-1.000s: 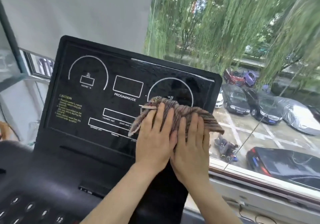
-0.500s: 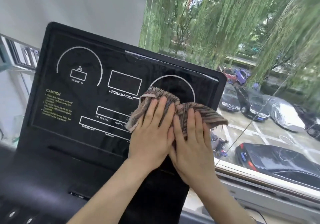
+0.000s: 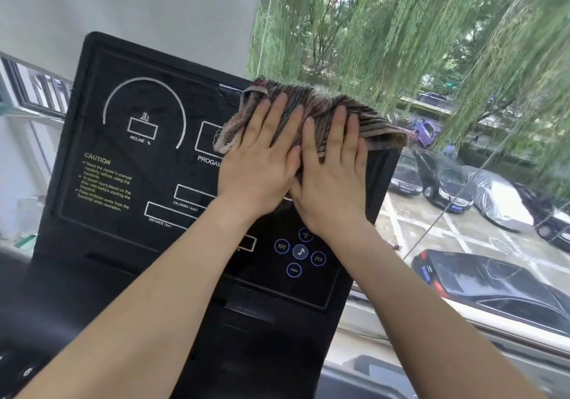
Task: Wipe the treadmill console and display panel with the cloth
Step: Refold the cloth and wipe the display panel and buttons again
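You are pressing the cloth flat against the upper right corner of the display panel, its far edge spilling over the panel's top rim. Your left hand and right hand are lying side by side on it, each grip spread wide, palms down, pinching nothing. The cloth is looking soft, limp and light, so it is probably bunching easily; keep palms on its middle. The glossy panel is likely sliding freely underneath.

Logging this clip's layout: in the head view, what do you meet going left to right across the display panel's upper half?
Caution text → incline dial → left hand → right hand, both flat on the cloth → parked cars outside.
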{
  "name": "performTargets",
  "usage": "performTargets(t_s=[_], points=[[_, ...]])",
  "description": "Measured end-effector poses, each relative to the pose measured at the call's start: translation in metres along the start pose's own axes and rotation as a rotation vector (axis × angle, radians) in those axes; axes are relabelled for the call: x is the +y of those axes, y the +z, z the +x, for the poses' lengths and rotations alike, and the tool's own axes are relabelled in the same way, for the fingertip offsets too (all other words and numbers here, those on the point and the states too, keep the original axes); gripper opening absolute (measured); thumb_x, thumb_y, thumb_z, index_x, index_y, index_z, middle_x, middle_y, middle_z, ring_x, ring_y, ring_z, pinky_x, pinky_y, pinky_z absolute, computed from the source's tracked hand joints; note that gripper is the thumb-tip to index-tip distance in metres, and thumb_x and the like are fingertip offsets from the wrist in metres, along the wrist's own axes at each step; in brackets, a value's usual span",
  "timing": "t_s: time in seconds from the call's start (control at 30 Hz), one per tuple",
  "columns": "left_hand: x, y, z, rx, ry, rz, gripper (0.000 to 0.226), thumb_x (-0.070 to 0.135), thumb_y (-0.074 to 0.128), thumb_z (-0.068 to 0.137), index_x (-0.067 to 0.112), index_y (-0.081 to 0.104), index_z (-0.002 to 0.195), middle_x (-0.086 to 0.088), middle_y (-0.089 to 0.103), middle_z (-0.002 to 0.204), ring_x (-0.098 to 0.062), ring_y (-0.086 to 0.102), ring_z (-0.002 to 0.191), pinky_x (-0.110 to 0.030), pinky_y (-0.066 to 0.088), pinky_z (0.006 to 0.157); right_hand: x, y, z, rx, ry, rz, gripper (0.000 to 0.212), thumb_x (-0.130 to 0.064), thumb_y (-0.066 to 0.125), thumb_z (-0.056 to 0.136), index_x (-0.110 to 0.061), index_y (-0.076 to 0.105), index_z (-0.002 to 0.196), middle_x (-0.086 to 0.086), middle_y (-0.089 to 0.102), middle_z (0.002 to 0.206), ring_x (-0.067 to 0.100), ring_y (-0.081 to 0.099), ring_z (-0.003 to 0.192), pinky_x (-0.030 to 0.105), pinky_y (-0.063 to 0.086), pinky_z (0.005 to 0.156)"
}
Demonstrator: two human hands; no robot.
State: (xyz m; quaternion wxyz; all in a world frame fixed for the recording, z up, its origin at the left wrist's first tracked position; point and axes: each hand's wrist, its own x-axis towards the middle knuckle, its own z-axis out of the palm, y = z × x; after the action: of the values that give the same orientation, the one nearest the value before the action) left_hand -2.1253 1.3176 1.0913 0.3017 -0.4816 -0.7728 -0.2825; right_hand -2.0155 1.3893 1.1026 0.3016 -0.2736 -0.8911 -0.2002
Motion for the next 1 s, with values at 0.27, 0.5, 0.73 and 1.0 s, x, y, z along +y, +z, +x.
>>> performTargets(t_s=[0.27,0.5,0.73,1.0], points=[[-0.087,-0.017,0.001,-0.017,-0.116,-0.023,0.054,0.043,0.023,0.103,0.03,0.008,0.154,0.002,0.002,0.163,-0.014,-0.003,0.149,-0.026,-0.003,0.116,-0.077,0.006,0.042,-0.038,-0.103,-0.017,0.069,-0.048,0.028,0.099,-0.016,0.006,0.156,0.026,-0.009,0.159,0.041,-0.011,0.147,0.05,-0.006,0.117],[-0.211,-0.038,0.0,-0.009,-0.389,-0.083,0.056,0.04,0.018,0.103,0.023,0.004,0.155,-0.005,-0.001,0.163,-0.021,-0.002,0.149,-0.038,0.003,0.121,-0.195,0.014,0.114,-0.091,-0.317,-0.05,0.067,-0.043,0.033,0.099,-0.025,0.003,0.156,0.02,-0.012,0.16,0.037,-0.013,0.147,0.048,-0.007,0.118],[-0.191,-0.036,-0.032,-0.04,-0.477,-0.05,0.062,0.04,0.016,0.102,0.015,-0.004,0.154,-0.01,-0.007,0.162,-0.025,-0.006,0.148,-0.045,0.001,0.12,-0.18,0.011,0.098,-0.108,-0.51,-0.092,0.067,-0.048,0.037,0.097,-0.03,0.012,0.156,0.016,0.0,0.162,0.034,0.0,0.149,0.046,0.001,0.12],[-0.04,0.003,-0.104,-0.173,-0.332,-0.079,0.063,0.04,0.021,0.101,0.014,-0.006,0.153,-0.008,-0.013,0.161,-0.025,-0.015,0.147,-0.049,0.0,0.12,-0.061,0.013,-0.047,-0.193,-0.299,-0.078,0.065,-0.052,0.032,0.096,-0.031,0.015,0.155,0.013,0.0,0.162,0.031,0.001,0.15,0.047,0.007,0.119]])
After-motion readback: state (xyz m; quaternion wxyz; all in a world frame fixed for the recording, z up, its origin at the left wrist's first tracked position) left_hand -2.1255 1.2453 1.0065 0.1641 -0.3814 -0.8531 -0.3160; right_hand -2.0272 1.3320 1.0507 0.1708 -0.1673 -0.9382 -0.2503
